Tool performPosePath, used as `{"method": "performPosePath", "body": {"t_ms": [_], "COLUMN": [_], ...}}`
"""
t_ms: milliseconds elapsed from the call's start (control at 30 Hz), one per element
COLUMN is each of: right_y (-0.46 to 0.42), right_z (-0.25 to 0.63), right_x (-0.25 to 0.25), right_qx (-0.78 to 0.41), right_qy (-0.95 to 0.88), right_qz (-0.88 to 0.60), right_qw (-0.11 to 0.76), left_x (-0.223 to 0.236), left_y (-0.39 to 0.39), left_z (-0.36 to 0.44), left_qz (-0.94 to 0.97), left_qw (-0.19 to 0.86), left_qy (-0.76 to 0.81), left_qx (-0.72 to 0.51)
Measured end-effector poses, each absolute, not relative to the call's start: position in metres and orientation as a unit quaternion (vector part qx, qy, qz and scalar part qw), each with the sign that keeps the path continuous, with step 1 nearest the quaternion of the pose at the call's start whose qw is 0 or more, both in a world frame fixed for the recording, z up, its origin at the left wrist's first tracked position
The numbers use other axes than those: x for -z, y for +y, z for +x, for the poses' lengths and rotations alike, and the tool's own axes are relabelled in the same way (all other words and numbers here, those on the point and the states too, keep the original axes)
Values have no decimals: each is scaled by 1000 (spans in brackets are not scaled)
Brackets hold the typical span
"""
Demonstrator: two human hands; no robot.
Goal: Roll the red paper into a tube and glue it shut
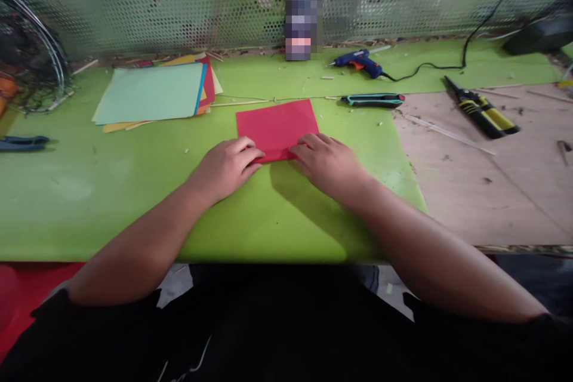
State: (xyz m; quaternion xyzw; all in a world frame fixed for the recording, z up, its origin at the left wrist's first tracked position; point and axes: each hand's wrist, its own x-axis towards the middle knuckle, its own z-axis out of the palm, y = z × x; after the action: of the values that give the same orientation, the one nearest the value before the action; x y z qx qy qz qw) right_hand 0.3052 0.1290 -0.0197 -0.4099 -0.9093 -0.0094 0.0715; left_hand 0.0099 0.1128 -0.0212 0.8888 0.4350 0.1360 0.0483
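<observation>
A folded red sheet of paper (pixel 276 125) lies on the green table top (pixel 134 191) in front of me. My left hand (pixel 228 166) rests on its near left corner, fingers curled and pressed down on the folded edge. My right hand (pixel 326 161) lies on the near right corner, fingers flat and close together on the paper. Both hands press the near edge; neither lifts the sheet.
A stack of coloured paper sheets (pixel 152 92) lies at the back left. A blue glue gun (pixel 358 62) with a black cord, a teal utility knife (pixel 372 99) and yellow-black pliers (pixel 486 112) lie to the right. A fan guard (pixel 27 59) stands far left; perforated mesh runs behind.
</observation>
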Motion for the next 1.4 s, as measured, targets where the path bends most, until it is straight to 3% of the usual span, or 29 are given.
{"method": "performPosePath", "body": {"t_ms": [400, 867, 1100, 1400], "right_y": [124, 129, 131, 129], "right_z": [311, 312, 313, 313], "right_x": [13, 13, 7, 9], "right_qx": [-40, -43, -106, -55], "right_qy": [-925, -918, -910, -914], "right_qz": [-373, -390, -394, -397], "right_qw": [68, 67, 70, 57], "left_x": [6, 13, 6, 12], "left_y": [99, 99, 96, 102], "left_z": [13, 15, 14, 16], "left_qz": [880, 889, 890, 894], "left_qw": [102, 51, 44, 17], "left_qy": [446, 443, 441, 438], "left_qx": [-126, -107, -108, -95]}}
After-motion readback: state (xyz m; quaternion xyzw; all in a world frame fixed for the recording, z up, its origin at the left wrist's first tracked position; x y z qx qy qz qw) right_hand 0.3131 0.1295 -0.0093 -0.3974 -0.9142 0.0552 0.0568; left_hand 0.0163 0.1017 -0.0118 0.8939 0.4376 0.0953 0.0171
